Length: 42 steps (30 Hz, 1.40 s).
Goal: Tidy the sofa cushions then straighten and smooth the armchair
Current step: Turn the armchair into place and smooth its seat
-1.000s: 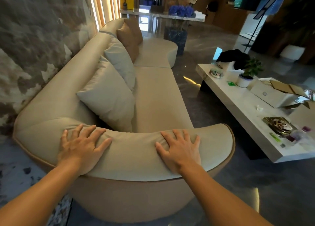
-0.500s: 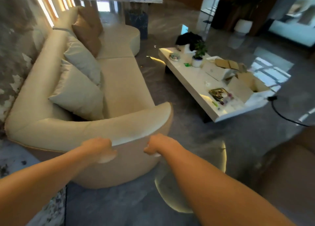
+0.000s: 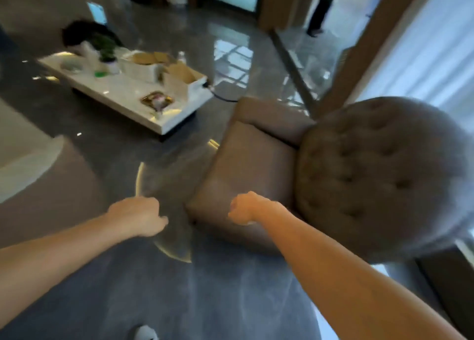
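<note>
Single head-worn view, wide-angle, looking forward and down, blurred. Armchair (image 3: 256, 170) close, right of centre; coffee table (image 3: 123, 93) farther, upper left; sofa edge (image 3: 28, 157) at left border; floor (image 3: 159, 296) fills bottom. Forearms enter from lower corners.

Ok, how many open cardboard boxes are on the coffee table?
2, as far as the blur allows. One open box sits mid-table beside the potted plant; the other box stands at the coffee table's right end. More may be hidden.

Bare forearms, no sleeves; a white shoe (image 3: 145, 333) below.
</note>
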Available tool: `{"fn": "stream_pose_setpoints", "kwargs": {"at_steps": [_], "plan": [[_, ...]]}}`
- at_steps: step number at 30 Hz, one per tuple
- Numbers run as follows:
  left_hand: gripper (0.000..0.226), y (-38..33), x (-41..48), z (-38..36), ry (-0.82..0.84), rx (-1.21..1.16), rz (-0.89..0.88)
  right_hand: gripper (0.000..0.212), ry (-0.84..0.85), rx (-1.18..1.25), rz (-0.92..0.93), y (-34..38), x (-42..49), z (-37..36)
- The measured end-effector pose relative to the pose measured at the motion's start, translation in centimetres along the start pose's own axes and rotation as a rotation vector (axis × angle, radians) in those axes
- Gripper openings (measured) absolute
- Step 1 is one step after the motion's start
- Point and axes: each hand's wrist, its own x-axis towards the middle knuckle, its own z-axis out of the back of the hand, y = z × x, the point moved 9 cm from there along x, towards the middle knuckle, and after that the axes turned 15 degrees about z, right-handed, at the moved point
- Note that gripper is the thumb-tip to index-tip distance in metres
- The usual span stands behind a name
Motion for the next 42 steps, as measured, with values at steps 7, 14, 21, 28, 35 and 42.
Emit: {"fn": "stream_pose_setpoints", "kwargs": {"at_steps": [7,14,21,28,35,42], "plan": [[0.037,-18.7,-7.8,1.8,-0.084,0.107,-0.237,0.043,-0.119,0.176,-0.309,-18.3,-17.8,-2.8],[0.046,-34.6,-7.8,5.5,-0.179,0.15,-0.308,0.045,-0.217,0.287,-0.441,-30.7,-23.9,-2.9],[0.048,-49.5,-4.2,8.7,-0.149,0.115,-0.278,0.041,-0.191,0.24,-0.37,-43.8,-23.2,2.3],[0.047,-61.3,-2.6,12.3,-0.098,0.014,-0.186,0.034,-0.214,0.125,-0.269,-56.7,-23.8,9.8],[0.046,-69.3,-3.0,11.4,-0.029,-0.126,0.071,0.046,-0.052,-0.146,-0.026,-66.7,-18.6,11.3],[0.059,-77.7,-9.7,6.8,0.191,-0.313,0.382,0.056,0.157,-0.49,0.331,-74.7,-18.1,8.2]]}}
